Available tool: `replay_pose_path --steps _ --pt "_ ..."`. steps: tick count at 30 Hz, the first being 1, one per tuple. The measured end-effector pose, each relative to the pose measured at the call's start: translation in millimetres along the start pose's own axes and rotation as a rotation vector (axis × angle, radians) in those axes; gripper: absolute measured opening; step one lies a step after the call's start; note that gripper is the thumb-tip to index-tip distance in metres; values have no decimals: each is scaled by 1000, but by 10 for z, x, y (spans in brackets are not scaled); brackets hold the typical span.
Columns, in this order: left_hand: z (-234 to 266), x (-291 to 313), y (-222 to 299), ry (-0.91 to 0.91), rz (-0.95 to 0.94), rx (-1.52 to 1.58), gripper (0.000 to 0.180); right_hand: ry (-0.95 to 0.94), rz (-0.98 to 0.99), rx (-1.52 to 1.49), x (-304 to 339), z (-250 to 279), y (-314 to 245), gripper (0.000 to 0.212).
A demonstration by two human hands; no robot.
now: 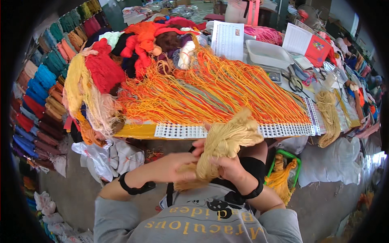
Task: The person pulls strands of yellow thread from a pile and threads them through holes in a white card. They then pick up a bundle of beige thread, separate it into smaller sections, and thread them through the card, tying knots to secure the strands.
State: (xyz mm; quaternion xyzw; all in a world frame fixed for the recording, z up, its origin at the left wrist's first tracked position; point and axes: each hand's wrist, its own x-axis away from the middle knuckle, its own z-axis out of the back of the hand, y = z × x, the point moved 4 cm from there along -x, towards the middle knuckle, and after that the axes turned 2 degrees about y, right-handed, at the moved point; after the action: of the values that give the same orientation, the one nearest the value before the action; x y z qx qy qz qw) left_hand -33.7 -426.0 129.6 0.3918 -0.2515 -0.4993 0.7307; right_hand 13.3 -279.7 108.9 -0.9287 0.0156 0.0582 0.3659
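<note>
In front of my body, past the table's near edge, I hold a tan skein of thread [229, 135]. Its upper end fans out loosely and a tail hangs toward my lap. My left hand [180, 164] is closed on the skein's left side, slightly blurred, with some fingertips showing beside the strands. Lower on the right side, my right hand [231, 167] grips it, its fingers partly hidden under the thread. Beyond the hands, many orange and yellow threads [210, 89] lie fanned over the table, their near ends along a white card strip with punched holes [182, 131].
Colourful yarn skeins [139, 44] pile up on the table's far left. A clear plastic tray [269, 52], scissors [295, 83] and another tan skein [328, 115] lie on the right. Below stand a green basket [299, 166] with yellow yarn and white plastic bags [125, 158].
</note>
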Motion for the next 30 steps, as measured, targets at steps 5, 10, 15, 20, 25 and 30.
replay_pose_path --steps 5,10,15,20,25,30 --pt "-52 -278 -573 6 308 820 51 -305 -265 168 294 223 9 77" --pt "-462 -468 -374 70 335 1379 47 -356 -557 88 466 286 205 71" --pt "-298 -424 -525 295 266 1406 39 -213 -473 -125 437 516 302 72" --pt "-263 -380 -571 361 253 1383 36 -122 -457 -21 391 489 288 79" --pt "-169 -346 -540 378 166 1362 41 -63 -416 98 374 469 274 94" --pt "-87 -310 -512 464 101 1402 44 -13 -35 8 289 454 144 102"
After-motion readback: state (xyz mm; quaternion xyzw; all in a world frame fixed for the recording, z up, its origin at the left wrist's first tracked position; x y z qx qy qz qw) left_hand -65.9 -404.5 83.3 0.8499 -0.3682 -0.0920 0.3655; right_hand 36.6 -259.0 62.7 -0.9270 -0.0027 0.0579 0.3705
